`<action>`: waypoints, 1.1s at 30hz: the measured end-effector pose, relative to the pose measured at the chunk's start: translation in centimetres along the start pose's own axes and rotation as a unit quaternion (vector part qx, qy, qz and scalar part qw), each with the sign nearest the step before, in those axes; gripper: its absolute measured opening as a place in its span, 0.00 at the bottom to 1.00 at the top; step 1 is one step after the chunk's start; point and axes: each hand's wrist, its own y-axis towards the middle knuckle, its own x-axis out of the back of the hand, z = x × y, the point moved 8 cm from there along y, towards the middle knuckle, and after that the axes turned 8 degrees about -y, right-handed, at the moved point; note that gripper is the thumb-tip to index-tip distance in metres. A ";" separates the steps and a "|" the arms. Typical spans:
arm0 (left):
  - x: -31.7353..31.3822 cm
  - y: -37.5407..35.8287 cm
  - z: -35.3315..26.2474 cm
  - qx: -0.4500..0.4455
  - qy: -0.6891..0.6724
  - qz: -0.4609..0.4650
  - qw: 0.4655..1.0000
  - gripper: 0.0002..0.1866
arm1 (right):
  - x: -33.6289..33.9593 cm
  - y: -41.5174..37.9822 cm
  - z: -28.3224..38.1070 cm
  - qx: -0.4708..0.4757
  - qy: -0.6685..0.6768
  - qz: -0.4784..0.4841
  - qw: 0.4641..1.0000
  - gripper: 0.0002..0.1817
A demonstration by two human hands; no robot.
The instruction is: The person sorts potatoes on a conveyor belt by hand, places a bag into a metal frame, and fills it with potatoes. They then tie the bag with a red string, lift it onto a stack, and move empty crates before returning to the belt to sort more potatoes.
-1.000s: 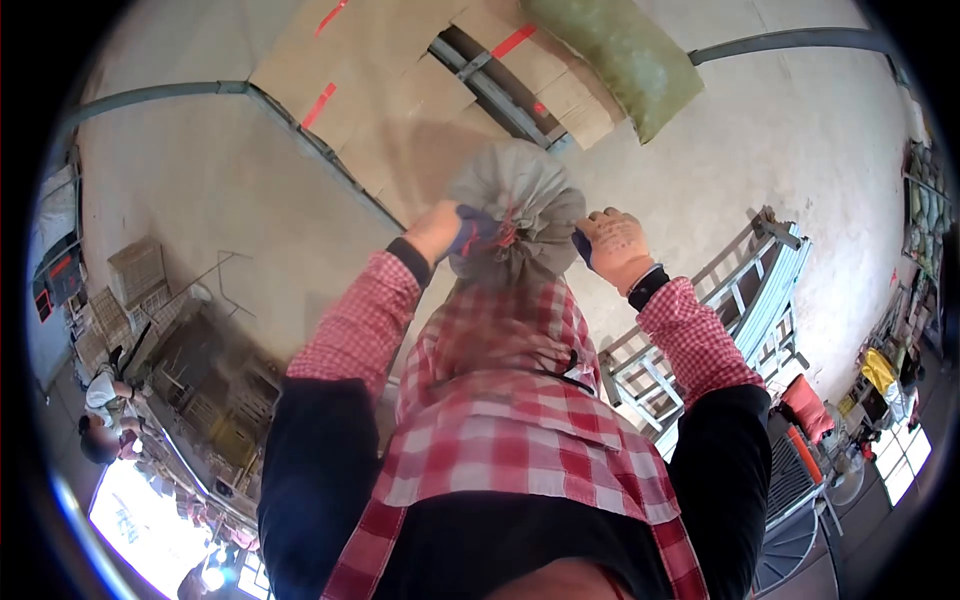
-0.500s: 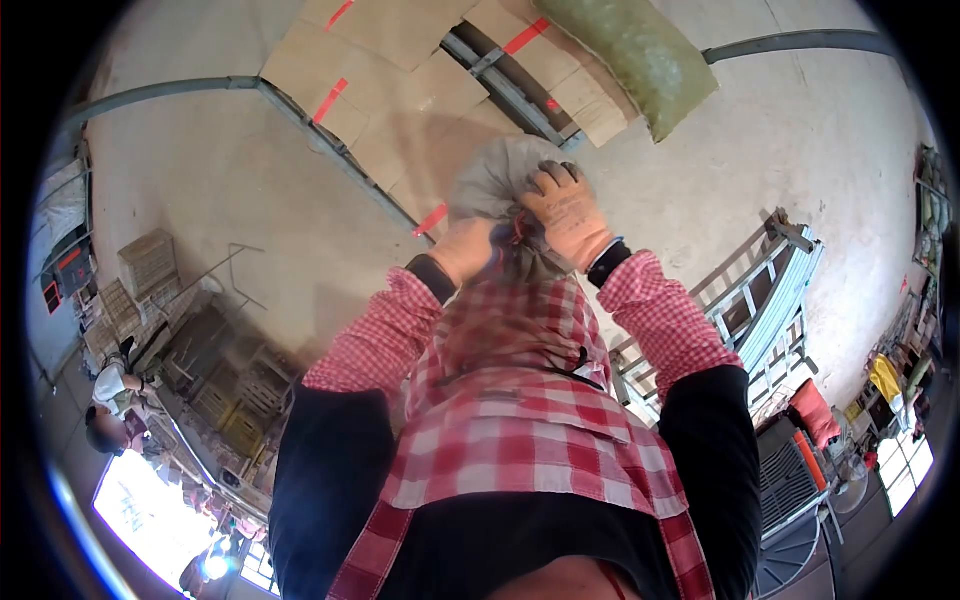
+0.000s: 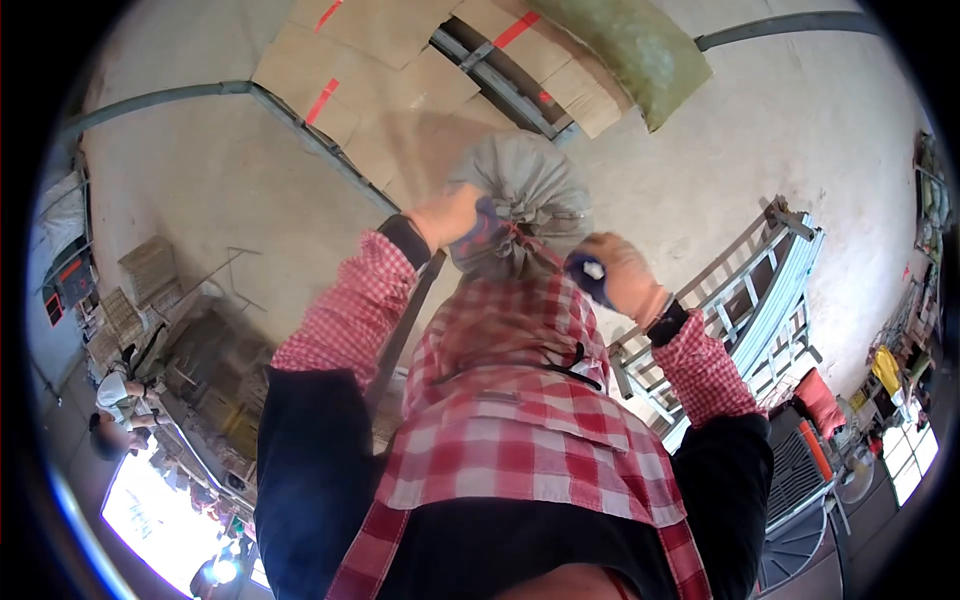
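Note:
A grey cloth sack (image 3: 520, 165) stands in front of me, its mouth gathered into folds. Thin red string (image 3: 540, 248) runs across the gathered neck. My left hand (image 3: 455, 220), in an orange and dark blue work glove, is closed at the left of the neck, around the string as far as I can see. To the right, my right hand (image 3: 622, 277), gloved alike, is closed on the other end of the string, apart from the sack. The sack's lower part is hidden behind my checked apron (image 3: 520, 440).
Cardboard sheets (image 3: 370, 70) with red tape lie on a metal frame ahead. A full green sack (image 3: 630, 55) rests on them. A metal rack (image 3: 760, 300) stands at the right, a fan (image 3: 855, 480) beyond it. Another person (image 3: 120, 395) is at far left among crates.
My hands have moved apart, the right one outward and down from the sack's neck, the left one outward and slightly up. The string now stretches toward my right hand.

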 end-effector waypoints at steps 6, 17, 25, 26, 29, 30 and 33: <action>-0.8 0.1 -2.7 -0.051 0.061 0.063 0.995 0.11 | 2.9 0.7 -0.1 -0.080 0.442 -0.038 0.892 0.07; 1.8 4.7 1.6 -0.040 -0.009 -0.061 0.997 0.15 | -6.0 -5.8 -4.1 -0.185 0.229 -0.141 0.945 0.11; -6.0 -1.5 -2.0 -0.218 -0.048 -0.222 0.949 0.16 | 10.5 2.1 4.2 0.035 -0.081 -0.271 0.958 0.12; -6.3 -1.6 -1.6 -0.193 -0.082 -0.243 0.947 0.15 | 10.4 4.5 3.7 0.027 -0.047 -0.308 0.950 0.12; -6.8 -0.9 0.7 -0.099 -0.255 -0.267 0.924 0.12 | 11.9 9.1 0.5 0.024 0.082 -0.380 0.921 0.13; -8.6 -0.4 2.5 0.026 -0.422 -0.195 0.885 0.12 | 12.9 9.4 -0.1 0.028 0.179 -0.413 0.893 0.13; -9.6 -0.3 4.5 -0.028 -0.554 -0.202 0.807 0.13 | 7.5 8.5 -0.6 0.023 0.053 -0.318 0.946 0.16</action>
